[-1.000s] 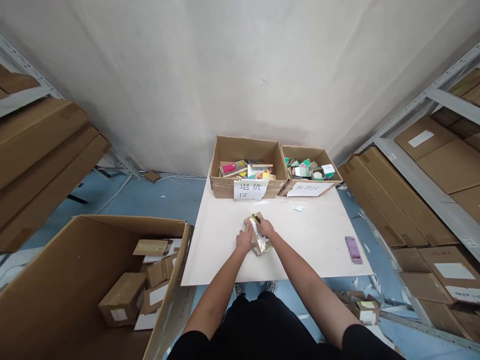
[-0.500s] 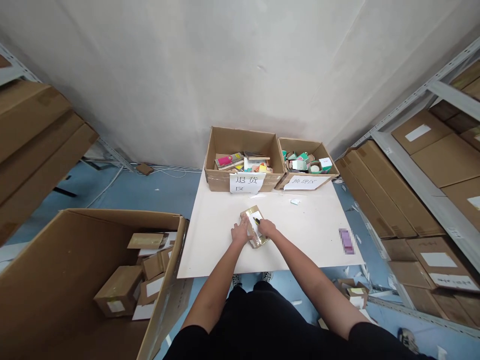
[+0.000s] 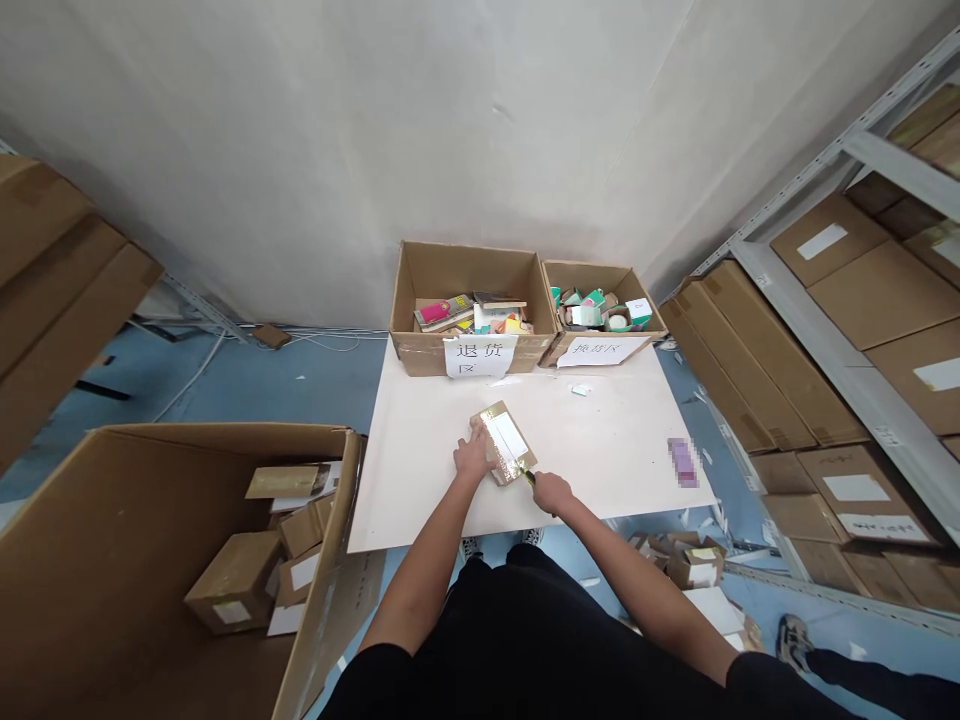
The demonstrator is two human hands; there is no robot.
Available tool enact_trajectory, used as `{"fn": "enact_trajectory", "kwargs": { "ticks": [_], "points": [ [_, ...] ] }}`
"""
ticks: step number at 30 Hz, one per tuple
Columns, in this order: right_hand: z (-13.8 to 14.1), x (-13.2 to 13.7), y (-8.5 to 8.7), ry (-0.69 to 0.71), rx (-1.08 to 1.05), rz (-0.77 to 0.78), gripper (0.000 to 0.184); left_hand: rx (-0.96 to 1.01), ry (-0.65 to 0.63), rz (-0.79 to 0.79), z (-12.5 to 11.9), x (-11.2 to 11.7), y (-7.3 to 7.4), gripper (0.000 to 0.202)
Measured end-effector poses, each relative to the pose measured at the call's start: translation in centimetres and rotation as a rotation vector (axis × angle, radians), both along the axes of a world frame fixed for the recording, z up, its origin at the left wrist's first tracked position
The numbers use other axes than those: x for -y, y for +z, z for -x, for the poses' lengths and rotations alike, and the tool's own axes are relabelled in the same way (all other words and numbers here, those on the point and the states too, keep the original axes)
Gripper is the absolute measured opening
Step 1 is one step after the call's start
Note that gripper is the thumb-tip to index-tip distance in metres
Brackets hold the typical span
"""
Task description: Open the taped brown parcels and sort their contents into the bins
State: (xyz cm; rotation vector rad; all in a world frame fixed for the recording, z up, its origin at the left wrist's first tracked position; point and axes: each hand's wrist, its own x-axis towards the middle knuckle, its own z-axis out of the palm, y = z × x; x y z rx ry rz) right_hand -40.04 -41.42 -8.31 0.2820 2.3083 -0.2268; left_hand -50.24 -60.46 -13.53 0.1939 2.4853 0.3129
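Observation:
A small taped cardboard box (image 3: 496,424) with a white label lies flat on the white table (image 3: 420,480), slightly turned. My left hand (image 3: 472,455) grips it along its left edge, with the fingers on its upper left side and the thumb near the lower left. In my right hand (image 3: 551,492) is a black and yellow box cutter (image 3: 529,477), the fingers closed round its handle. Its tip is at the box's lower right edge, over the shiny tape; whether the blade has gone in I cannot tell.
Two open cartons with paper signs, the left carton (image 3: 472,355) and the right carton (image 3: 596,350), stand at the table's back. A large carton (image 3: 341,500) with parcels is on my left. Shelving with boxes (image 3: 825,500) lines the right. A person's shoe (image 3: 793,642) shows lower right.
My right hand and the box cutter have moved from the label down to the box's lower right edge. My left hand still holds the box. A person's leg has come further into view at lower right.

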Motion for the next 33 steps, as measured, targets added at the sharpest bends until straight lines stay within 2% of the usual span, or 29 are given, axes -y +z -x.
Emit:
{"fn": "enact_trajectory", "kwargs": {
  "ticks": [2, 4, 8, 10, 12, 15, 18, 22, 26, 30, 33],
  "points": [
    [-1.7, -1.4, -0.5, -0.015, 0.036, 0.021, 0.019, -0.006, -0.008, -0.002, 0.1, 0.0, 0.0, 0.112],
    [-3.5, -3.0, -1.3, -0.072, -0.02, 0.049, 0.018, -0.017, -0.018, -0.01, 0.1, 0.0, -0.2, 0.113],
    [-4.9, -4.5, -3.5, -0.347, -0.262, 0.052, 0.032, -0.081, -0.018, -0.029, -0.8, -1.0, -0.8, 0.106],
    [-3.7, -4.1, -4.4, -0.445, -0.291, 0.066, 0.041, -0.11, -0.013, -0.018, -1.9, -2.0, -1.2, 0.101],
    [-1.5, -3.3, -4.9, -0.484, -0.305, 0.083, 0.047, -0.129, -0.013, 0.014, -3.2, -3.1, -1.5, 0.098],
    [2.4, -2.7, -5.2, -0.517, -0.339, 0.066, 0.045, -0.158, -0.016, 0.071, -5.2, -4.6, -2.2, 0.099],
    [4.8, -3.1, -5.3, -0.549, -0.363, 0.068, 0.042, -0.185, -0.023, 0.124, -6.5, -5.7, -2.8, 0.099],
    [5.5, -3.8, -5.6, -0.604, -0.344, 0.093, 0.045, -0.189, -0.003, 0.182, -6.8, -6.7, -3.3, 0.098],
    [5.9, -4.0, -5.8, -0.627, -0.333, 0.087, 0.048, -0.167, 0.014, 0.199, -7.0, -7.2, -3.1, 0.107],
    [6.6, -4.7, -5.8, -0.657, -0.354, 0.118, 0.052, -0.13, -0.054, 0.197, -8.1, -7.1, -2.2, 0.104],
    [6.0, -5.9, -6.1, -0.691, -0.434, 0.217, 0.046, -0.123, -0.098, 0.18, -8.1, -7.0, -1.0, 0.098]
  ]
}}
